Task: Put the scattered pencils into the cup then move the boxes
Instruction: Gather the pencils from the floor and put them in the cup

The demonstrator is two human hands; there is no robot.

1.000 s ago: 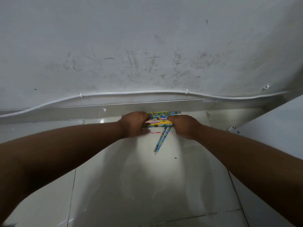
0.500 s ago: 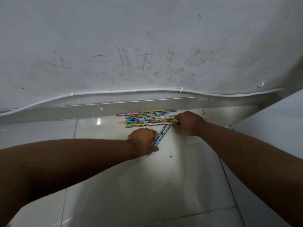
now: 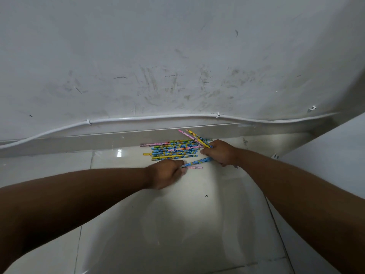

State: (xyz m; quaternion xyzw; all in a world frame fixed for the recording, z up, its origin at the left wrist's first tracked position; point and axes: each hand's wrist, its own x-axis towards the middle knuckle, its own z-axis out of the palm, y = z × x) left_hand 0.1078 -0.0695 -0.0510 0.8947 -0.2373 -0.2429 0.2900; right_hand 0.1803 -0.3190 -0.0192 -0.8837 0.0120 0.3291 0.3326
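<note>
Several colourful pencils [image 3: 173,150] lie side by side in a row on the white tiled floor near the base of the wall. My right hand [image 3: 221,153] grips a few pencils [image 3: 195,137] at the row's right end, and they stick up and to the left from my fingers. My left hand [image 3: 167,173] sits just in front of the row and pinches the tip of blue pencils [image 3: 199,161] that lie slanted toward my right hand. A pink pencil [image 3: 194,167] lies beside my left fingers. No cup or boxes are in view.
A scuffed white wall [image 3: 177,66] rises right behind the pencils, with a white cable [image 3: 138,118] clipped along its base above a skirting ledge. A white panel [image 3: 339,147] stands at the right. Glossy floor tiles [image 3: 177,224] stretch toward me.
My right hand has lifted a few pencils out of the row so they point up-left. My left hand has slid left, taking hold of the slanted blue pencils' tip.
</note>
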